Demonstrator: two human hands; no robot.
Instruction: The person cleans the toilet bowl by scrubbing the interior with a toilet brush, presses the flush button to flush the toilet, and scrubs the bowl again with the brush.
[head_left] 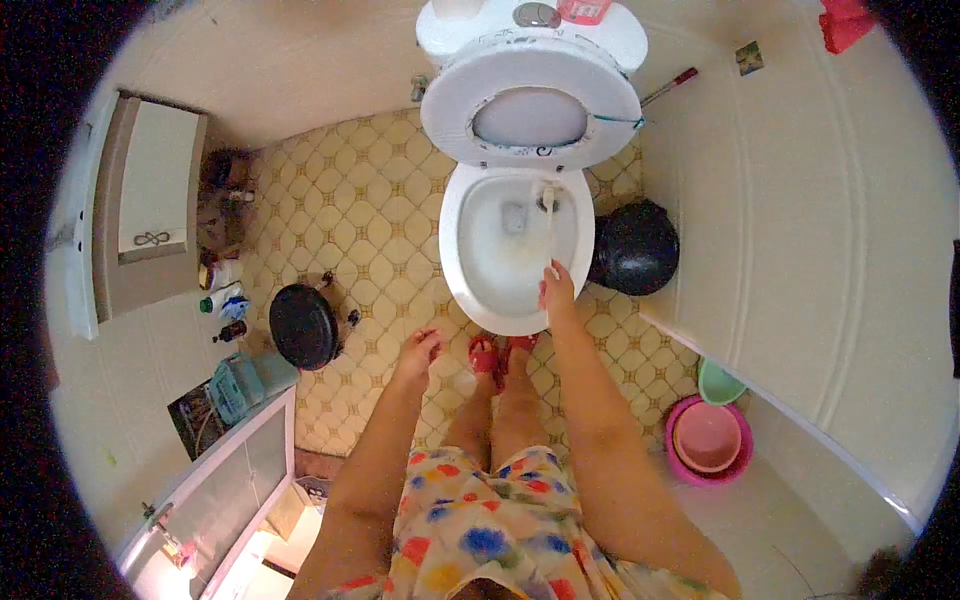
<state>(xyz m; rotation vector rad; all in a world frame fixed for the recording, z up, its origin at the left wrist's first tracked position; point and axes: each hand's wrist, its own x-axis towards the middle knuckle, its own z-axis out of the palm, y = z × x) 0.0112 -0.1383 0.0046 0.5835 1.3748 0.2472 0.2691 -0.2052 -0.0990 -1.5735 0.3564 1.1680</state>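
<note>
My right hand point(557, 292) is closed around the handle end of a white toilet brush point(550, 225), over the right side of the toilet bowl point(455, 255). The brush reaches away from me into the bowl, its head against the inner wall at the back right. Both the patterned lid and the seat point(455, 110) stand raised against the tank. My left hand point(422, 352) hangs in the air to the left of the bowl's front, fingers loosely bent and apart, holding nothing.
A black bin point(640, 250) stands right of the toilet. On the left are a round black stool point(303, 327), several bottles point(225, 300) and a wall cabinet point(155, 180). Pink and green basins point(708, 438) sit at lower right. My feet wear red sandals point(483, 355).
</note>
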